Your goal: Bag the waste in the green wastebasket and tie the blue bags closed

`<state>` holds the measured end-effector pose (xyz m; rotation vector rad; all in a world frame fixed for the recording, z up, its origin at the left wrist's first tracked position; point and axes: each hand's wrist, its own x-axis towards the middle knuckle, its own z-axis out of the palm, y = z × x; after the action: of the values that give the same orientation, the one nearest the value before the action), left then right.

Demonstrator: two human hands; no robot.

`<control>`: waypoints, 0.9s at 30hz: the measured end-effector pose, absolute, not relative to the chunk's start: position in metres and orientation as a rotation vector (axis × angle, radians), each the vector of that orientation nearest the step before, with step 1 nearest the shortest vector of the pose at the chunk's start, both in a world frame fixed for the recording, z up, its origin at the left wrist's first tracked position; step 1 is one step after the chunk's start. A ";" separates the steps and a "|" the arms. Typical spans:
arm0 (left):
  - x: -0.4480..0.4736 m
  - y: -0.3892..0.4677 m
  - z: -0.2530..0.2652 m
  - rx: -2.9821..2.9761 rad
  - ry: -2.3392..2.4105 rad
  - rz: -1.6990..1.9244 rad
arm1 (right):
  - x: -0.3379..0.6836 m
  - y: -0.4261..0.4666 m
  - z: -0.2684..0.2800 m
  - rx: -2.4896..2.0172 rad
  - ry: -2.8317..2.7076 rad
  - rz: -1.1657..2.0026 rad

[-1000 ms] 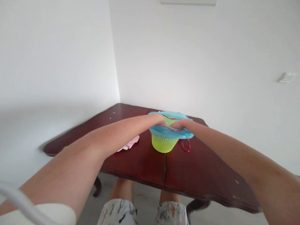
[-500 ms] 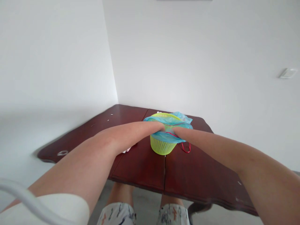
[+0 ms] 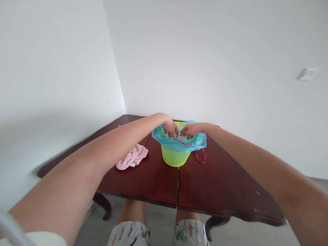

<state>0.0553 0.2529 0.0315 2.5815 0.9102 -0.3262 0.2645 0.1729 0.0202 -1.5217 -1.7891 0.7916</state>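
A lime-green plastic basket (image 3: 175, 158) stands near the middle of a dark wooden table (image 3: 153, 177). A thin blue plastic bag (image 3: 179, 144) with a red drawstring (image 3: 200, 157) is draped over the basket's rim. My left hand (image 3: 170, 125) pinches the bag at the near left of the rim. My right hand (image 3: 189, 129) pinches it just beside, at the rim's middle. Both hands hover over the basket's mouth, with fingers curled down into the bag. The red string loop hangs down on the basket's right side.
A crumpled pink cloth (image 3: 132, 157) lies on the table left of the basket. White walls meet in a corner behind the table. My knees in patterned shorts (image 3: 157, 234) show below the table's near edge. A light switch (image 3: 308, 73) is on the right wall.
Both hands have lifted from pressing the bag down over the rim and now pinch it above the basket's mouth. My left arm rose, uncovering the pink cloth.
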 end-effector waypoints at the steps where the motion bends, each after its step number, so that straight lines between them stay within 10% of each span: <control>1: 0.051 0.261 0.034 2.609 0.914 -0.312 | 0.273 0.185 0.022 -1.551 -1.938 0.801; 27: -0.028 0.231 -0.031 2.687 0.841 0.714 | 0.337 0.147 -0.074 -1.372 -1.898 0.298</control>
<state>-0.0276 0.2310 -0.0314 2.6874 0.8407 0.7143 0.3366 0.1474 -0.0740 -1.3724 -1.8984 0.2984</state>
